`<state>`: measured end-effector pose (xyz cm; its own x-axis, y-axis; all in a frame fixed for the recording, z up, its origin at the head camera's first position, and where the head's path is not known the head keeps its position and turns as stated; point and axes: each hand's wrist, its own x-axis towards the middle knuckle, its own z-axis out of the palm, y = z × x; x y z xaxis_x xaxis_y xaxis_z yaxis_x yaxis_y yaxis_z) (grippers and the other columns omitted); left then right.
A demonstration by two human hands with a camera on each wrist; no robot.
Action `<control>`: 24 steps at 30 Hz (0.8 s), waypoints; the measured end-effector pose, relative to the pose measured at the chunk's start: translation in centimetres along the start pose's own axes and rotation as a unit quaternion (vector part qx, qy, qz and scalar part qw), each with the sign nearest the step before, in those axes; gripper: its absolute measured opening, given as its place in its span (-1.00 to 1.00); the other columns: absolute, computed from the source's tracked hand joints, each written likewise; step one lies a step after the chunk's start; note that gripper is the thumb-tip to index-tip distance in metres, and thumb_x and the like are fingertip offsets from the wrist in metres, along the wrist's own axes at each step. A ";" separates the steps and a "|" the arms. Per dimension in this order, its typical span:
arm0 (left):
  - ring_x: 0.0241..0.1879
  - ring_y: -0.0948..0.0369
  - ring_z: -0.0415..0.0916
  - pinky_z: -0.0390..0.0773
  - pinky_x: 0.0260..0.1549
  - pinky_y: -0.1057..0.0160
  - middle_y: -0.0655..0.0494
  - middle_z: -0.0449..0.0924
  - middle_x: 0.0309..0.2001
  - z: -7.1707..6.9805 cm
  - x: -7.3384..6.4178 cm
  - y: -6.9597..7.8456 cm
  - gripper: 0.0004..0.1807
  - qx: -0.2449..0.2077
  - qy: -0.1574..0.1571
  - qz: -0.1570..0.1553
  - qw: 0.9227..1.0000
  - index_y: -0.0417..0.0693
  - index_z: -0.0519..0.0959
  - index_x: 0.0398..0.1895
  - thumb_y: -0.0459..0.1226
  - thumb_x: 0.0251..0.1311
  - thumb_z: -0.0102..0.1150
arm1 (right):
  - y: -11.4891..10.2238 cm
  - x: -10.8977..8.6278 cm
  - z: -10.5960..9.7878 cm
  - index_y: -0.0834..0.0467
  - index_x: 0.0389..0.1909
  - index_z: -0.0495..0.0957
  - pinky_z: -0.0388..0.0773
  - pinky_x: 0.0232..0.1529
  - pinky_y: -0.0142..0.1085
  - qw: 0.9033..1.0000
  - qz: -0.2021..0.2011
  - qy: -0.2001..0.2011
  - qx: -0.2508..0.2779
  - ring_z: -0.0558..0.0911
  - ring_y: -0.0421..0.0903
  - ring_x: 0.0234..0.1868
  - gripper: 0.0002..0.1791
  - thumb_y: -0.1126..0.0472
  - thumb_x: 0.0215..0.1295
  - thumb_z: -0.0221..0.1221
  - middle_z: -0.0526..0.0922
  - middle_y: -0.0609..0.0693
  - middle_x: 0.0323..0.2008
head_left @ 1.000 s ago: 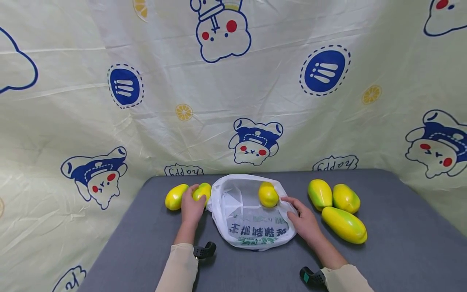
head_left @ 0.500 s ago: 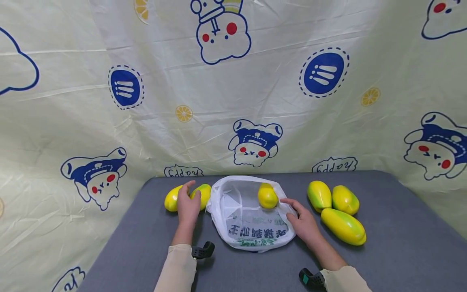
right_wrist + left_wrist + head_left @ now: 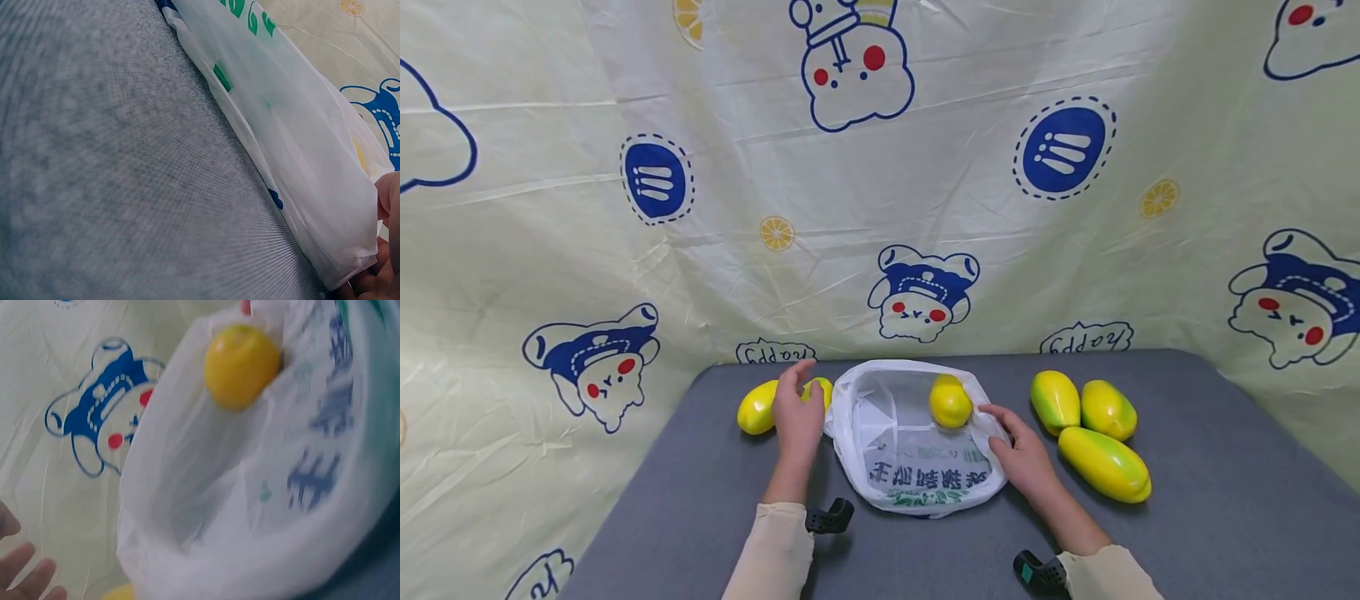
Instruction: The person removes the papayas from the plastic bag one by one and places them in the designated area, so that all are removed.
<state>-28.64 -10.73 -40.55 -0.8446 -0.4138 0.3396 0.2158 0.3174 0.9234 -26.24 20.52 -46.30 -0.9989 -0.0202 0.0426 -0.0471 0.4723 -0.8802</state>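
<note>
In the head view, a white plastic bag [image 3: 850, 450] with printed lettering lies with its mouth spread wide. One yellow fruit [image 3: 951, 402] is inside it, near the right side. My right hand [image 3: 1024, 450] holds the bag's right rim, thumb and fingers on either side of the plastic in the right wrist view. My left hand [image 3: 797, 412] hovers left of the bag with fingers extended and nothing held. It partly covers a yellow-green fruit [image 3: 822, 390]; another mango-like fruit [image 3: 757, 408] lies just left. In the left wrist view, its fingers [image 3: 31, 578] are spread apart.
Right of the bag lie two rounded yellow-green fruits [image 3: 1056, 402] and a longer one [image 3: 1105, 464] resembling a papaya. All stand on a dark grey tabletop [image 3: 925, 558]. A printed cloth [image 3: 737, 275] hangs behind the table's far edge.
My left hand shifts left from the fruit nearest the bag, then comes back right and higher, without carrying anything. My right hand stays at the bag rim, and the fruits keep their places.
</note>
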 end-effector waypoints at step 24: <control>0.32 0.00 0.41 0.55 0.20 -0.05 0.06 0.44 0.36 6.1 -3.3 2.2 -0.56 -0.013 -0.214 -0.076 0.974 0.06 0.47 0.28 -0.18 0.35 0.11 | -0.1 0.1 0.3 0.01 0.48 0.22 0.22 0.46 0.13 1.000 0.006 0.019 0.010 0.32 0.14 0.32 -0.43 0.27 0.47 -0.05 0.29 0.20 0.44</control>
<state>-28.38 -3.42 -40.77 -0.9934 -0.0598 0.0978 0.0796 0.2551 0.9636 -26.37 20.20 -46.39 -0.9986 0.0191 0.0498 -0.0358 0.4541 -0.8902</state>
